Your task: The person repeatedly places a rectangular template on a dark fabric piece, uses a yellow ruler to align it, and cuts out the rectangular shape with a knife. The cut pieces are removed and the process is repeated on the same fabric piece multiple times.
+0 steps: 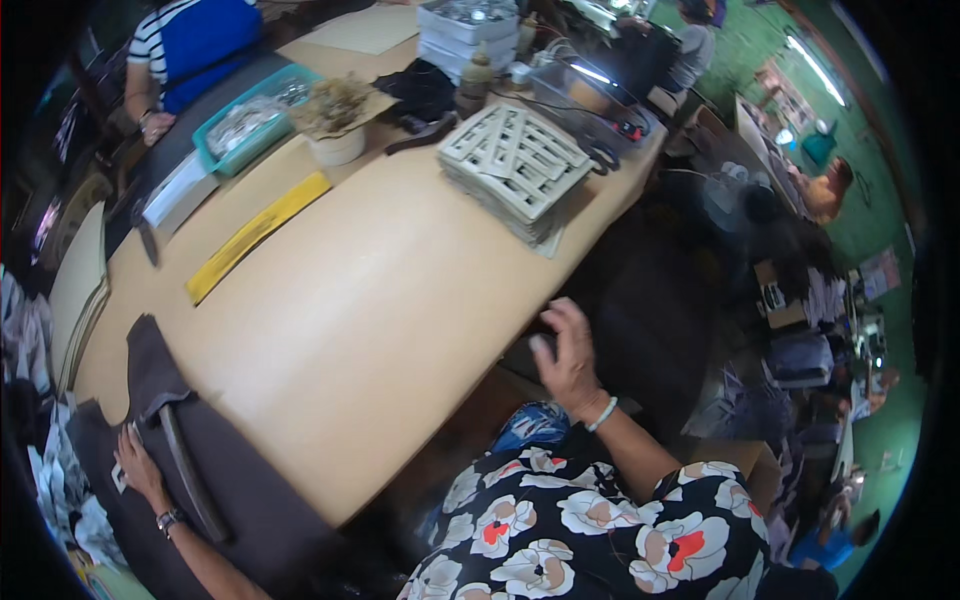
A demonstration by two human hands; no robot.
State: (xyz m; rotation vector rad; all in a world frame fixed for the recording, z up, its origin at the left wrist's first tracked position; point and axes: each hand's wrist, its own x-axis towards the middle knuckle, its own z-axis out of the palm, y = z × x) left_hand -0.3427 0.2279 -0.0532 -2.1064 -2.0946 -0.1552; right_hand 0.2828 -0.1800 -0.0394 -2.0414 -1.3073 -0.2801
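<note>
At lower left, my left hand (142, 465) rests with fingers stretched out on a dark brown sheet (270, 535) of cloth or leather, touching a small pale piece (120, 480). A hammer-like tool (195, 480) with a long handle lies just beside that hand, on the same sheet. A narrower dark piece (150, 355) extends up over the table (330, 380). My right hand (570, 365) hangs in the air just beyond the table's right edge, fingers loosely curved and apart, holding nothing that I can see.
A yellow strip (255, 235), stacked grey slotted templates (510, 165), a teal tray (225, 135), a white pot (337, 148), scissors (600, 155) and card sheets (75, 310) are on the table. A person in blue (205, 50) stands opposite. Several workers are along the right (820, 185).
</note>
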